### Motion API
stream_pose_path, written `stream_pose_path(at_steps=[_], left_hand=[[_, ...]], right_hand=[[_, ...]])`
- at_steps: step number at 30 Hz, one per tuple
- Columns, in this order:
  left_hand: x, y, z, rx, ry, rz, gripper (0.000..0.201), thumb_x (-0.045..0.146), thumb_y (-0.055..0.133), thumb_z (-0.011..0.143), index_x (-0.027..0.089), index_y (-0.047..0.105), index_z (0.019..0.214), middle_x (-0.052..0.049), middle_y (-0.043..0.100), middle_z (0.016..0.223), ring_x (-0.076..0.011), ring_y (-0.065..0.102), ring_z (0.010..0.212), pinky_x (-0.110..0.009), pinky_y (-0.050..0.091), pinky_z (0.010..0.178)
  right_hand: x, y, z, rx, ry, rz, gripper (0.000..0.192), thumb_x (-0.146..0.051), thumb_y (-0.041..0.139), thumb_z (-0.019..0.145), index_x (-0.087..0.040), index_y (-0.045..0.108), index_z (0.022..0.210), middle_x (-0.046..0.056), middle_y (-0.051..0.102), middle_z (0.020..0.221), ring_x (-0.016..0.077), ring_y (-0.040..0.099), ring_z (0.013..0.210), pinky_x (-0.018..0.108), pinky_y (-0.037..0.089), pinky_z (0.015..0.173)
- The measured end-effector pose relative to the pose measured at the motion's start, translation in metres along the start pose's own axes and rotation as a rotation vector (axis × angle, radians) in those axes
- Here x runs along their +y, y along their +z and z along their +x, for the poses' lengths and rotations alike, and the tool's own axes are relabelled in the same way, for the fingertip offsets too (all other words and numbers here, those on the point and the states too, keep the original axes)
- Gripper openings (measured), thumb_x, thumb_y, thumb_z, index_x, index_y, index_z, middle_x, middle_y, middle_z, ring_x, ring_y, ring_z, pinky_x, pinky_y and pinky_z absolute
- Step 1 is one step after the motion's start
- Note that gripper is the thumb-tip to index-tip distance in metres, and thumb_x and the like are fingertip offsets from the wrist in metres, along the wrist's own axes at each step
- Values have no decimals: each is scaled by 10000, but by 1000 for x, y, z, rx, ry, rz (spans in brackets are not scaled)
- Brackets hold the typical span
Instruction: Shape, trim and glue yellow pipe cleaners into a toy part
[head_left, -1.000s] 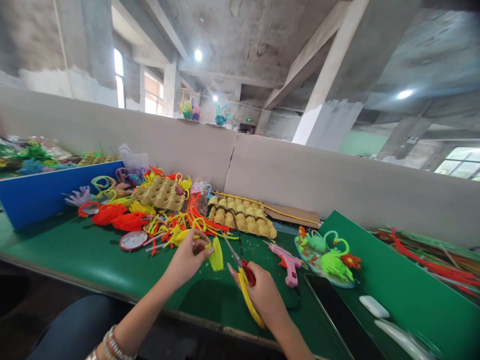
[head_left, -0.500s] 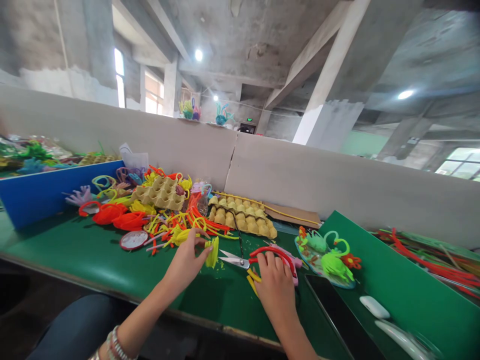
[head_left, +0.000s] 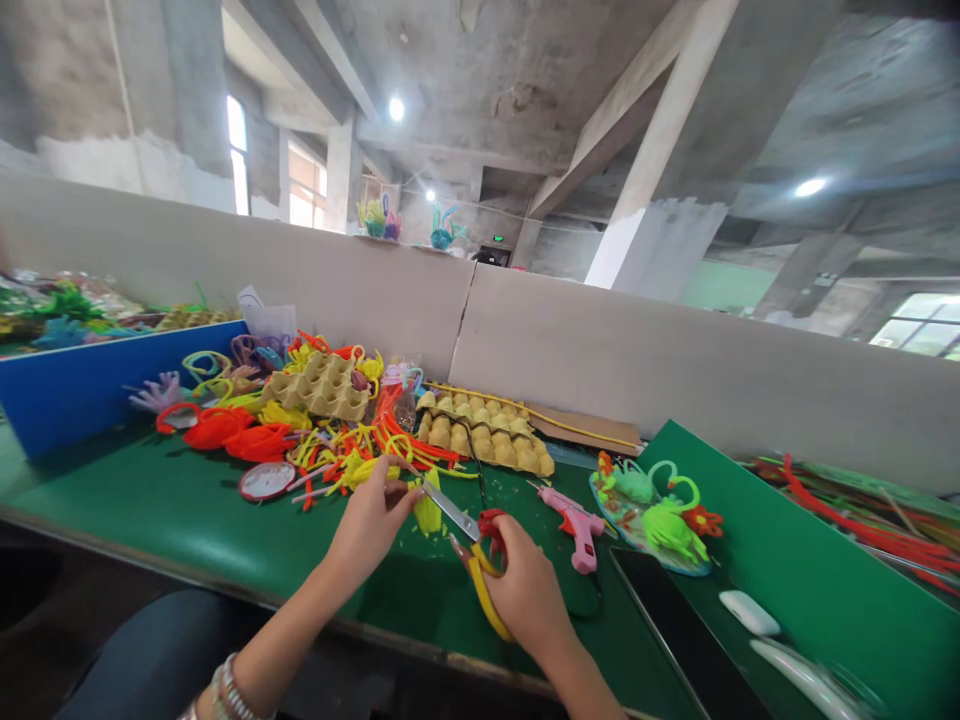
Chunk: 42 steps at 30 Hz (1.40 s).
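My left hand [head_left: 369, 522] pinches a small yellow fuzzy pipe-cleaner bundle [head_left: 428, 512] just above the green table [head_left: 187, 510]. My right hand [head_left: 521, 590] grips scissors [head_left: 463, 530] with red and yellow handles. Their blades point up-left and reach the top of the yellow bundle. A yellow strip [head_left: 484, 600] hangs down from the right hand. Both hands are close together near the table's front edge.
A heap of coloured pipe cleaners [head_left: 330, 440] and egg cartons [head_left: 480, 435] lies behind the hands. A pink glue gun [head_left: 576, 520], a green craft figure on a plate [head_left: 660, 515], a dark phone [head_left: 675, 620] and a green board [head_left: 795, 570] lie to the right. A blue board [head_left: 90, 385] stands left.
The scissors lay on the table under my right hand half a second ago. Now my right hand holds them raised, blades at the yellow bundle. My left hand stayed put.
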<state>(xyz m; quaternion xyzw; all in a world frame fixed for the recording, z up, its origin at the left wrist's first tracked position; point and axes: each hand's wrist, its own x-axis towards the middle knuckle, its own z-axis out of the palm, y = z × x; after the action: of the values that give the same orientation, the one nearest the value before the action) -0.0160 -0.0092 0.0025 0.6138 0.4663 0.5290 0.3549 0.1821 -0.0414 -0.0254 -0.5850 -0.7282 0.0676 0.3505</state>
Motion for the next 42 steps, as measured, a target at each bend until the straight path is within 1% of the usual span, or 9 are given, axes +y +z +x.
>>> stream_pose_path(at_steps=[4, 7, 12, 19, 22, 26, 30, 39, 42], left_hand=[[0, 1, 1, 24, -24, -30, 247, 308, 611, 727, 218, 494, 925, 36, 621, 630, -175, 617, 652, -252, 413, 583], [1, 1, 3, 36, -15, -47, 256, 311, 616, 729, 213, 484, 925, 36, 617, 643, -161, 603, 648, -228, 378, 538], [3, 0, 4, 15, -1, -75, 265, 313, 613, 743, 199, 494, 951, 14, 647, 685, -168, 627, 709, -224, 379, 529], [1, 0, 6, -50, -30, -162, 256, 328, 625, 711, 174, 600, 915, -59, 699, 905, -213, 653, 879, -310, 492, 752], [-3, 0, 8, -52, -60, -183, 271, 352, 649, 680, 155, 617, 863, -68, 710, 867, -227, 659, 876, -326, 498, 777], [-4, 0, 10, 5, -129, -208, 325, 393, 701, 606, 148, 621, 805, -48, 703, 750, -220, 663, 776, -310, 502, 714], [0, 0, 10, 27, -189, -239, 350, 420, 729, 550, 149, 637, 752, -37, 695, 727, -197, 647, 714, -284, 490, 660], [-5, 1, 10, 67, -104, -151, 260, 380, 699, 579, 151, 693, 703, -54, 710, 723, -210, 636, 707, -307, 486, 678], [-6, 1, 10, 45, -93, -123, 238, 363, 676, 613, 158, 705, 730, -63, 726, 763, -221, 645, 736, -316, 492, 696]], right_hand=[[-9, 3, -4, -100, 57, 0, 191, -382, 567, 767, -213, 577, 854, 25, 650, 777, 179, 614, 686, 245, 404, 584], [-10, 4, -3, -112, 66, -46, 170, -376, 576, 763, -212, 587, 808, 16, 650, 725, 178, 615, 649, 237, 383, 556], [-7, 2, 0, -120, 100, -83, 157, -361, 566, 784, -211, 592, 824, 25, 666, 762, 192, 633, 708, 242, 383, 587], [-6, 2, 0, -131, 151, -129, 188, -381, 574, 789, -210, 593, 863, 35, 673, 803, 209, 636, 736, 251, 368, 590], [-5, 2, -1, -122, 160, -111, 203, -400, 572, 790, -214, 586, 870, 28, 671, 821, 201, 633, 736, 246, 367, 593], [-4, 3, -1, -110, 155, -124, 204, -408, 532, 811, -213, 570, 856, 27, 660, 811, 201, 630, 742, 246, 359, 587], [-3, 1, -1, -122, 160, -151, 192, -402, 528, 810, -217, 562, 845, 23, 657, 801, 206, 635, 744, 245, 349, 577], [0, 2, 1, -112, 170, -201, 235, -429, 553, 803, -213, 556, 895, 39, 663, 877, 210, 636, 766, 249, 347, 579], [1, 3, 1, -116, 163, -196, 234, -429, 551, 805, -214, 549, 897, 38, 660, 882, 208, 634, 771, 252, 359, 591]])
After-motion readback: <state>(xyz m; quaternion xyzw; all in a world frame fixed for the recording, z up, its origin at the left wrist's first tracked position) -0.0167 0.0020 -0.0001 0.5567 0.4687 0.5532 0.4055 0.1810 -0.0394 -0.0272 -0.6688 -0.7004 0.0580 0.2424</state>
